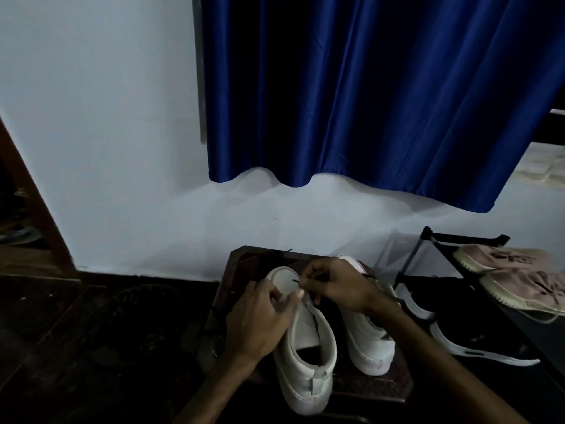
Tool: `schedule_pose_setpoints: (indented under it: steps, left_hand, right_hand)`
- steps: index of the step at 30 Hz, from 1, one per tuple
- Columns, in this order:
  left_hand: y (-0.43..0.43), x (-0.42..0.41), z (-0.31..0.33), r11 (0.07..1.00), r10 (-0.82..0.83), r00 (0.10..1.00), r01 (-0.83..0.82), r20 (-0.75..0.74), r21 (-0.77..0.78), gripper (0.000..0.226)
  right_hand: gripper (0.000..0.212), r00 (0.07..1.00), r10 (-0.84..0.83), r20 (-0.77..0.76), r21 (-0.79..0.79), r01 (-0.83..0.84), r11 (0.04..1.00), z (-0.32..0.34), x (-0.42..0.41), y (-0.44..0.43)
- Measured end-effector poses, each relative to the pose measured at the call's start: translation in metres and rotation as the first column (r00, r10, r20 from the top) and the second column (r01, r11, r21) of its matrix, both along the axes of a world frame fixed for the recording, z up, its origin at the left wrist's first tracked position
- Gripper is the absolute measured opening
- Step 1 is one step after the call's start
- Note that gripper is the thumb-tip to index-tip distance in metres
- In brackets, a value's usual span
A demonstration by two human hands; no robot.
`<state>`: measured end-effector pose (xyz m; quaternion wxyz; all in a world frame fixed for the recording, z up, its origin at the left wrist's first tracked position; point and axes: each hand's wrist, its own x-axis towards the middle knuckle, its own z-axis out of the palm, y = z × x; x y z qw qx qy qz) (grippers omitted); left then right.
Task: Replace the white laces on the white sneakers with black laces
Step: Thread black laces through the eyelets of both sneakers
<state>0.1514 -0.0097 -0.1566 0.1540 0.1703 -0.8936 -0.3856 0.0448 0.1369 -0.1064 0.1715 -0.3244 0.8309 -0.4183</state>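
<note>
Both bare forearms extend from the lower edge and converge in the middle. The left hand (263, 319) lies back-up, its fingers curled on the front of a white sneaker (305, 381). The right hand (333, 286) — wrist bent inward — pinches the end of a black lace (295, 281) between thumb and fingertips, just beside the left fingers.

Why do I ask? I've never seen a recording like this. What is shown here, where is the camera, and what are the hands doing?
There is no machine. One camera, worn on a person's head, looks down at their bare hands. On a dark brown table stand a nearer white sneaker and a second white sneaker, toes towards the wall. The left hand grips the nearer one's front; the right hand pinches a black lace over its toe end. On the right, a black shoe rack holds pinkish sneakers.
</note>
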Motion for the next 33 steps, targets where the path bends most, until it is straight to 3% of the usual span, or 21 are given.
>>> schedule_pose_setpoints:
  steps: [4, 9, 13, 15, 17, 20, 24, 29, 33]
  left_hand:
    - [0.001, -0.003, 0.021, 0.995, -0.086, 0.949, 0.097, 0.304, -0.022, 0.064]
    - [-0.016, -0.013, 0.037, 0.986, -0.165, 0.928, 0.156, 0.334, 0.055, 0.051]
    - [-0.008, -0.017, 0.036, 0.964, -0.079, 0.934, 0.16, 0.347, -0.211, 0.041]
    - [-0.004, -0.019, 0.033, 0.956, -0.062, 0.937, 0.155, 0.344, -0.25, 0.032]
    - [-0.008, -0.019, 0.032, 0.97, -0.072, 0.943, 0.142, 0.325, -0.197, 0.031]
    - [-0.011, -0.014, 0.027, 0.997, -0.074, 0.963, 0.078, 0.26, -0.005, 0.017]
    - [-0.014, -0.009, 0.009, 0.967, -0.045, 0.985, 0.001, 0.168, 0.256, 0.009]
    - [-0.015, -0.005, 0.006, 0.902, -0.034, 0.994, -0.012, 0.1, 0.431, 0.028]
    - [-0.02, -0.004, 0.005, 0.852, -0.089, 0.991, 0.024, 0.099, 0.523, 0.024]
  right_hand:
    - [0.008, 1.0, -0.01, 0.028, -0.023, 0.01, 1.0, -0.006, -0.003, -0.001]
    - [0.013, 0.989, -0.024, 0.144, -0.102, 0.039, 0.994, -0.011, -0.008, 0.006]
    - [0.015, 0.984, -0.075, 0.16, -0.203, 0.107, 0.973, -0.016, -0.012, 0.012]
    - [0.015, 0.983, -0.123, 0.137, -0.25, 0.155, 0.956, -0.018, -0.012, 0.015]
    - [0.015, 0.984, -0.116, 0.135, -0.266, 0.149, 0.952, -0.016, -0.011, 0.016]
    - [0.007, 0.988, 0.028, 0.15, -0.246, 0.01, 0.969, -0.013, -0.012, 0.009]
    - [0.006, 0.994, 0.109, -0.007, 0.007, -0.109, 0.994, -0.028, -0.014, -0.007]
    - [0.007, 0.988, 0.124, -0.091, 0.073, -0.118, 0.99, -0.038, -0.014, -0.011]
    - [0.009, 0.986, 0.119, -0.113, 0.07, -0.112, 0.991, -0.041, -0.015, -0.013]
